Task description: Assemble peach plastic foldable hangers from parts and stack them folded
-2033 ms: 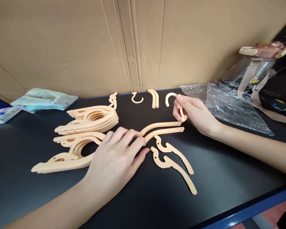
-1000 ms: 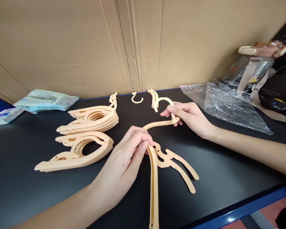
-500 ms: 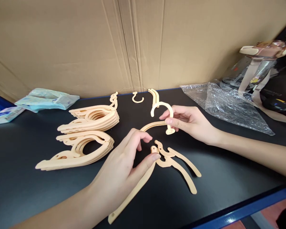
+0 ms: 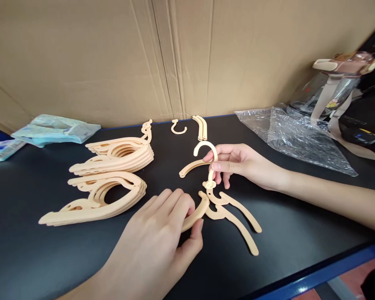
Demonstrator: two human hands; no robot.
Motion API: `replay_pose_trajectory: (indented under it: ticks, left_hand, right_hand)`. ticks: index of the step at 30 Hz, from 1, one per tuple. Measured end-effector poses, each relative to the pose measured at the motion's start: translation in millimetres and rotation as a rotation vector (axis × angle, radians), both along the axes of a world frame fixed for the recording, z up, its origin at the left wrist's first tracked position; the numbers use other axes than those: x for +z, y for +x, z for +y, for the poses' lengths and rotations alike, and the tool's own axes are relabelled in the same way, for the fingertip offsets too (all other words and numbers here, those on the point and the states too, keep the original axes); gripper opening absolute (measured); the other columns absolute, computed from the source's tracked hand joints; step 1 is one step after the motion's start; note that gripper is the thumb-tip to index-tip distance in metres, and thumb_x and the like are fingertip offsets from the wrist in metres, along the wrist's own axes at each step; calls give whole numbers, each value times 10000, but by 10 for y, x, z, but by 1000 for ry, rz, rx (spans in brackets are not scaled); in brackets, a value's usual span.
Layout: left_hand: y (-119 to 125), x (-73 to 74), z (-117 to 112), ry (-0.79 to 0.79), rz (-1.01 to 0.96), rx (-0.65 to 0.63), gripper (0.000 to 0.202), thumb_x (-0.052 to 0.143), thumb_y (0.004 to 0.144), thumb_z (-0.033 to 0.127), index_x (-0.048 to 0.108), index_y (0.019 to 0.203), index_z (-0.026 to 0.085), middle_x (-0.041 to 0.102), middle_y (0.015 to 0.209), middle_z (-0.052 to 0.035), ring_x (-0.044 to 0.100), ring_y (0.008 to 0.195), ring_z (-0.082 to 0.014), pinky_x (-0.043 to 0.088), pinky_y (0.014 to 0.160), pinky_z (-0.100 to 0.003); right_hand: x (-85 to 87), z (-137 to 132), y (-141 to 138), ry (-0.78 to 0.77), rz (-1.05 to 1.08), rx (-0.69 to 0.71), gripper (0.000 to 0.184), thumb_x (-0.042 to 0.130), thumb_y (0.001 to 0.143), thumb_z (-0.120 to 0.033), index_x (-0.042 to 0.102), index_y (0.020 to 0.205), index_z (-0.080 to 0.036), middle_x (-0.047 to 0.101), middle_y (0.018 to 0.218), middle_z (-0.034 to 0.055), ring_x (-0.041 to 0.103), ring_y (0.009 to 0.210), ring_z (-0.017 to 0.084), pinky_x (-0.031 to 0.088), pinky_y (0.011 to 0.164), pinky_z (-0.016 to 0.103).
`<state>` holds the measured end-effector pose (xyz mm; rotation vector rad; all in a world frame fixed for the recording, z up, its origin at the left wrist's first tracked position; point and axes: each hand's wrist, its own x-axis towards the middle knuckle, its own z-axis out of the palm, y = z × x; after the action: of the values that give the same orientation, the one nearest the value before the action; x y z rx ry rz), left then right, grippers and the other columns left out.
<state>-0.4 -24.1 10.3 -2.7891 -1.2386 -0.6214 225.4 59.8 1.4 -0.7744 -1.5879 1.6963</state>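
Note:
My right hand [image 4: 242,164] pinches a cream plastic hanger hook [image 4: 215,156] between thumb and fingers, its round base hanging low. That base overlaps the top end of a pair of joined, branched hanger pieces [image 4: 237,223] lying on the table. My left hand [image 4: 159,233] is curled around a curved hanger arm [image 4: 197,216], which passes between its index finger and thumb; the arm's lower part is hidden beneath the hand. Another curved arm [image 4: 192,167] lies behind, partly covered by my right fingers.
Two stacks of folded hangers [image 4: 134,155] lie on the left of the black table [image 4: 300,233]. A loose hook [image 4: 179,131] and slim curved pieces [image 4: 202,127] lie at the back. Clear plastic wrap [image 4: 293,135], a strapped bottle [image 4: 340,91] and a tissue pack [image 4: 56,129] stand around.
My right hand has lowered the hook to the left, bringing its base over the branched pieces. My left hand has closed around the curved arm, whose visible part has turned.

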Motion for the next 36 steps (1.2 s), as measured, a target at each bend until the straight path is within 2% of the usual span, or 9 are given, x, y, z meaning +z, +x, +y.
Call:
replay_pose_trajectory:
  ticks: [4,8,13,18,21,25,30,36]
  left_hand:
    - [-26,-39,-16,-62,-82,-35,145,411,941,122,407,853,238,522,682,67,518,532,-121,370,505,-249]
    - [-42,-109,3,-144,-140,-92,102,384,998,169,389,936,249,530,667,88,512,506,-113,354,474,-233]
    - [-41,-118,36,-219,-176,-147,86,397,1017,196,378,961,258,579,719,84,510,485,-99,356,458,-220]
    - [-40,-101,47,-269,-208,-125,54,418,1026,226,417,982,258,645,833,47,639,665,-125,461,566,-220]
    - [-32,-87,57,-236,-162,-130,128,373,1044,200,482,1081,256,640,832,38,640,698,-145,484,607,-245]
    - [-25,-71,73,-148,-82,-155,205,334,1047,174,513,964,229,606,782,17,593,664,-178,455,564,-290]
    - [-39,-85,81,-102,-64,-176,142,368,1028,127,474,998,217,640,805,11,599,640,-177,470,565,-296]
    - [-36,-129,94,-42,-67,-163,119,348,1052,170,457,1053,218,675,807,12,628,625,-175,489,548,-292]
  right_hand:
    - [10,8,20,-84,18,47,215,721,906,-274,662,1083,-168,725,821,2,673,693,89,565,556,173]
    - [64,-11,33,-176,16,90,327,712,906,-231,601,1206,-160,713,781,-15,646,640,73,560,549,164]
    - [105,-16,29,-202,24,131,407,698,914,-214,570,1292,-135,708,779,-14,633,637,65,542,578,158]
    - [91,-6,23,-216,38,151,405,700,912,-193,594,1299,-138,688,785,-25,629,662,62,527,614,163]
    - [80,2,29,-212,35,152,426,691,918,-190,583,1327,-139,685,786,-22,625,668,65,521,627,171]
    - [78,7,35,-218,57,154,421,697,916,-221,594,1318,-149,676,792,-23,610,673,64,512,637,176]
    - [81,5,38,-222,71,162,406,681,925,-217,593,1315,-147,670,806,-22,620,689,66,509,648,184]
    - [72,6,36,-190,22,175,406,677,928,-199,578,1317,-144,678,800,-28,622,694,66,505,664,196]
